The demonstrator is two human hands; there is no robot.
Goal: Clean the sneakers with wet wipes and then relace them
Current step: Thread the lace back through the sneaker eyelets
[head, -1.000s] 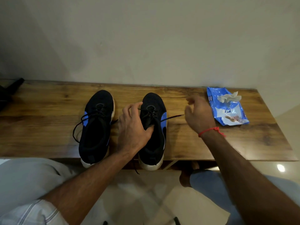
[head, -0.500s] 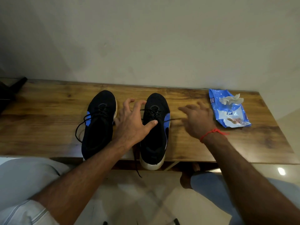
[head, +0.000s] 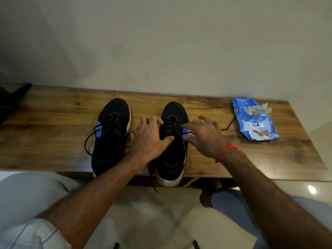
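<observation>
Brown wood-grain bench top (head: 53,141) runs along a plain beige wall (head: 161,42), glossy pale floor tiles (head: 152,221) below it. On the bench, from the left: a black mesh sneaker with a blue patch (head: 109,137), laces looped loose; my left hand (head: 149,139), fingers spread and relaxed, thumb resting on the second black sneaker (head: 172,146); my right hand (head: 203,137), fingers straight at its laces; then a blue wet-wipe pack (head: 255,121) with a crumpled wipe on it.
</observation>
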